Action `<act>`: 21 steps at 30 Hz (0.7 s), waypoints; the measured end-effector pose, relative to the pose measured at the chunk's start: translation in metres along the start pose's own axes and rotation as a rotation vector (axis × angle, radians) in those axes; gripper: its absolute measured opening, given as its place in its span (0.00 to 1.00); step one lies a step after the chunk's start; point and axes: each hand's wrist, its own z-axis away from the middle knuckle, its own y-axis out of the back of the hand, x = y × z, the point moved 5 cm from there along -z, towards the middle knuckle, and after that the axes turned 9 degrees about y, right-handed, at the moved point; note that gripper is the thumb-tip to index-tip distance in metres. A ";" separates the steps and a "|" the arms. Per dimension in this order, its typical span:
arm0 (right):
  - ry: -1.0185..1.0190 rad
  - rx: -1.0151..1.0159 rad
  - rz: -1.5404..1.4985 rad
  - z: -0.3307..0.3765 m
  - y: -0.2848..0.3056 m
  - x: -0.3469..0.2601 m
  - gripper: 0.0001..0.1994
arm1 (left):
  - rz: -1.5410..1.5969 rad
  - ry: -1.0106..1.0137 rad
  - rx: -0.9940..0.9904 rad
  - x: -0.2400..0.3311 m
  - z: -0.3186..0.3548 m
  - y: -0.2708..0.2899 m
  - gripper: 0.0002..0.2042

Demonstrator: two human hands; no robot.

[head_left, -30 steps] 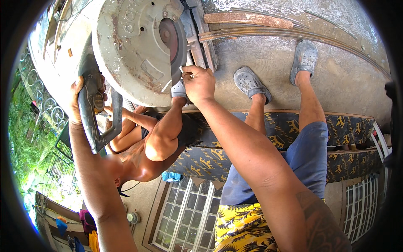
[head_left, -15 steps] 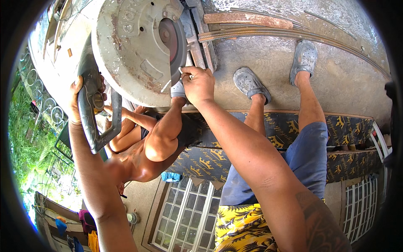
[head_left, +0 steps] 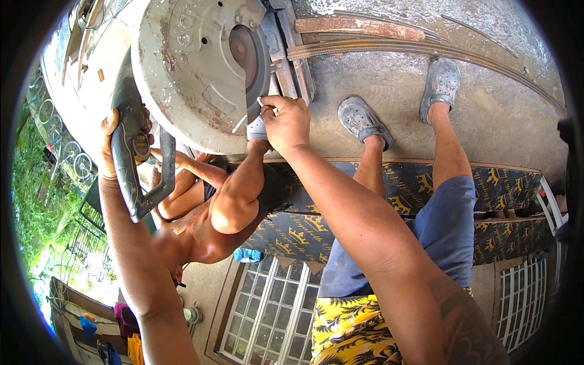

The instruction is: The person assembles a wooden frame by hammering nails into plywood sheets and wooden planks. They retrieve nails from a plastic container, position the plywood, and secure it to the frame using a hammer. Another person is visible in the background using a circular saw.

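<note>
A large cut-off saw with a worn grey metal guard fills the upper left. Its abrasive disc shows through the opening at the guard's right side. My left hand is wrapped round the saw's black handle. Beside the disc's lower right edge, my right hand is closed in a pinch. A small white piece, perhaps chalk, shows at its fingertips. What lies under the guard is hidden.
Another person crouches just below the saw, a foot near the disc. Long metal bars and a rusty flat piece lie on the concrete at upper right. Dark patterned panels stretch behind my legs. Bicycles stand far left.
The saw's guard and handle have shifted very slightly left together with my left hand. My right hand's pinching fingers have moved a touch left; the rest looks the same.
</note>
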 end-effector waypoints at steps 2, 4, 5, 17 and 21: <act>-0.015 -0.018 0.011 0.001 0.000 0.000 0.08 | 0.016 0.023 0.041 -0.001 0.000 0.002 0.34; -0.012 -0.023 0.013 0.001 0.000 0.000 0.08 | -0.005 -0.022 0.025 0.000 -0.001 0.002 0.34; -0.028 -0.042 0.026 0.002 -0.001 0.000 0.08 | -0.016 -0.018 0.066 0.000 -0.002 0.004 0.34; 0.031 -0.047 0.061 0.003 -0.002 0.001 0.07 | 0.019 0.011 0.062 -0.001 -0.001 0.001 0.34; -0.352 -0.101 -0.554 0.004 -0.009 0.018 0.08 | -0.054 -0.018 0.096 0.002 0.003 -0.003 0.34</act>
